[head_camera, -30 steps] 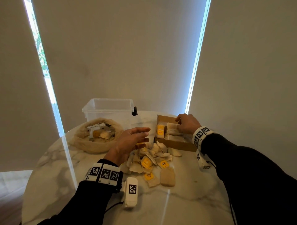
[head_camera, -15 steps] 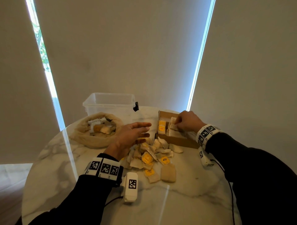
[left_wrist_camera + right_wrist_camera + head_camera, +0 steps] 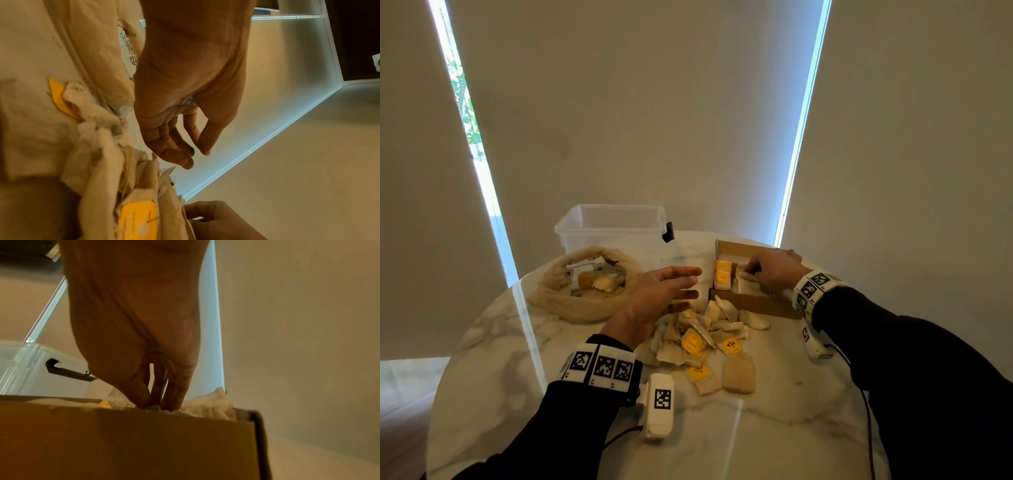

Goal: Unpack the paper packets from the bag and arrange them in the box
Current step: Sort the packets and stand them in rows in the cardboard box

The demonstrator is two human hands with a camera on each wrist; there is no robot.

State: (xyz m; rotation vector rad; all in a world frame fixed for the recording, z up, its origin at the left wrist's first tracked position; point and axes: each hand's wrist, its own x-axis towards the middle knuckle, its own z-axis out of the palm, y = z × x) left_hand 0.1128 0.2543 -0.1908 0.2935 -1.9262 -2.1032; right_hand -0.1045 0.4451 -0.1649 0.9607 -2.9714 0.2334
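Note:
The brown cardboard box (image 3: pixel 756 303) stands at the table's right, with packets in it, two showing yellow tags (image 3: pixel 723 275). My right hand (image 3: pixel 753 270) reaches into it, thumb and fingers pinching a white paper packet (image 3: pixel 207 404) just behind the box's near wall (image 3: pixel 144 443). A loose pile of paper packets (image 3: pixel 705 335) lies in the middle of the table. My left hand (image 3: pixel 688 284) hovers above the pile's far edge, fingers straight and spread, holding nothing (image 3: pixel 191 155). The beige mesh bag (image 3: pixel 571 305) lies open at the left, a few packets inside.
A clear plastic tub (image 3: pixel 616 229) with a black latch stands behind the bag. The round marble table (image 3: pixel 774 428) has bare surface near me. Closed blinds hang right behind the table.
My right hand has pushed a little further left and down into the box. The left hand stays hovering over the pile, almost unmoved.

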